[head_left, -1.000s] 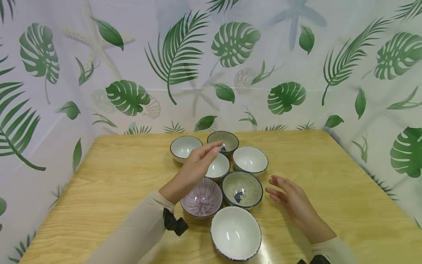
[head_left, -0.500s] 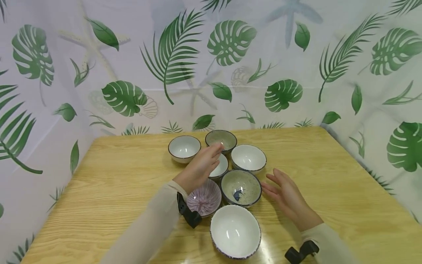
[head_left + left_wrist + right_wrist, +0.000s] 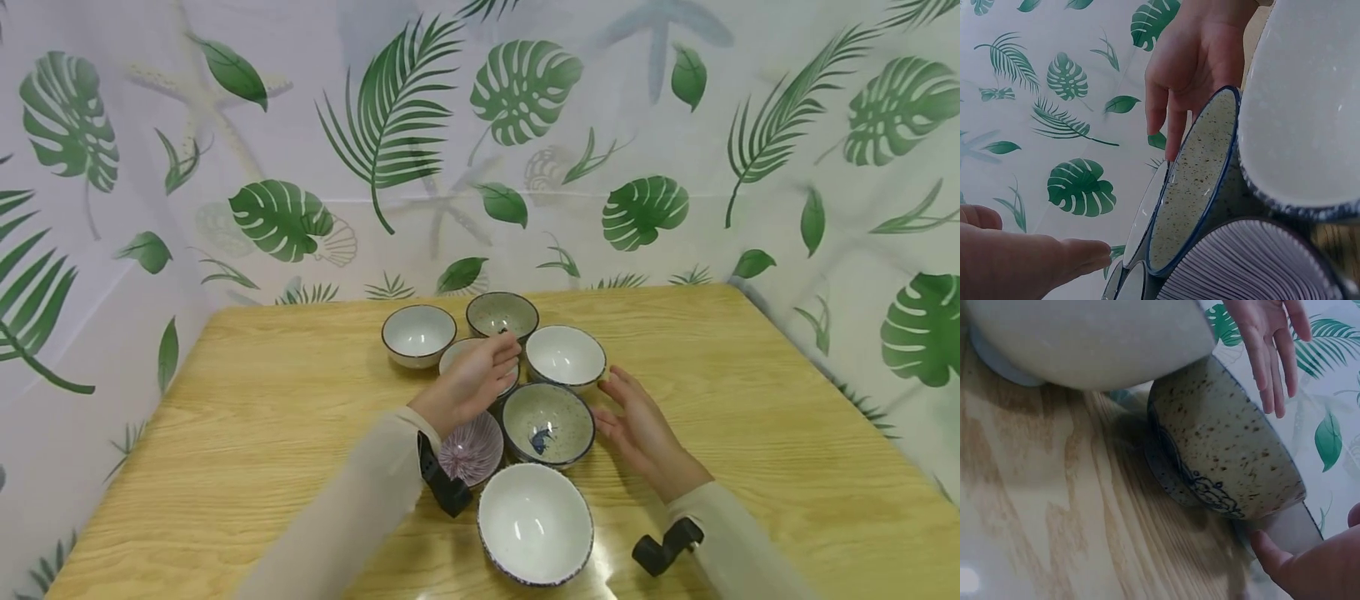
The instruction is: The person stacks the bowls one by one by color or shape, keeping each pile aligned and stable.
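Note:
My left hand is held over a white bowl with a dark rim, fingers extended and gripping nothing. Under its wrist lies a purple-striped bowl, partly hidden. My right hand is at the right side of a speckled grey bowl with a blue fish motif; whether it touches the bowl I cannot tell. Its upper fingertips come close to a white bowl behind. In the right wrist view, the thumb of the right hand is just below the speckled bowl's wall.
Nearest to me stands a large white bowl with a speckled rim. At the back are a white bowl and another speckled bowl. All stand close together on a wooden table, with a leaf-printed cloth hanging behind.
My left hand shifts rightward over the bowls, baring more of the white bowl's left side. The right hand moves left and farther from me, closer to the bowls. The bowls keep their arrangement.

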Tool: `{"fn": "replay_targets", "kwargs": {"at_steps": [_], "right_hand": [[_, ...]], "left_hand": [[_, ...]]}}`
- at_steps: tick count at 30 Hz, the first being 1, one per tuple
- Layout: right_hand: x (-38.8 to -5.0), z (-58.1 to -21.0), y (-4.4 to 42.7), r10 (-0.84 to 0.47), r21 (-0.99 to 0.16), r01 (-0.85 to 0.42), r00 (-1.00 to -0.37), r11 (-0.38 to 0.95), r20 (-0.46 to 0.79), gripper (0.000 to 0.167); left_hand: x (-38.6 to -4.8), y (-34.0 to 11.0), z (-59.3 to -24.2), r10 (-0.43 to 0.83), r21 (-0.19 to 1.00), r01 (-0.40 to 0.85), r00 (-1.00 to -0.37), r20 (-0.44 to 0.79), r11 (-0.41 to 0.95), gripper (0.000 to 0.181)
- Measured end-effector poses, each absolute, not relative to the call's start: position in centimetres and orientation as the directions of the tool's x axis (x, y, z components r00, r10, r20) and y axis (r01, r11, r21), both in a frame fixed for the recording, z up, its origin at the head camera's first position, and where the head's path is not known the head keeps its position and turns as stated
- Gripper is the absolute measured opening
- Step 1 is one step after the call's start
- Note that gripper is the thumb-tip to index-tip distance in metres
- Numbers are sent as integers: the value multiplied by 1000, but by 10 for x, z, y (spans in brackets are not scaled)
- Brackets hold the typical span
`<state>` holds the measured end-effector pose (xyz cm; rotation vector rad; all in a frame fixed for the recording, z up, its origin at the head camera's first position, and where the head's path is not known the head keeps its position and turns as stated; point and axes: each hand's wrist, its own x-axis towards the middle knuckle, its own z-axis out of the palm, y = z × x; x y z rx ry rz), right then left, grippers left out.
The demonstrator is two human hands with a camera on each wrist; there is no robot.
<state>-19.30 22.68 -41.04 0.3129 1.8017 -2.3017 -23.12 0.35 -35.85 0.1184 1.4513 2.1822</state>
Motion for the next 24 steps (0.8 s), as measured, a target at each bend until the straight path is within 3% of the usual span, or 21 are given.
{"fn": "replay_targets", "kwargs": {"at_steps": [18,24], "right_hand": [[-218,-428,225,-68,-904,290,-957,-315,-283,62],[-222,-427,227,-29,-917,263,-963,-298,-267,63]], "left_hand": [[-233,13,-368,458,894,-377,-857,-238,-241,62],[-235,13,-369,455,898,-382,-854,-252,-220,63]]}}
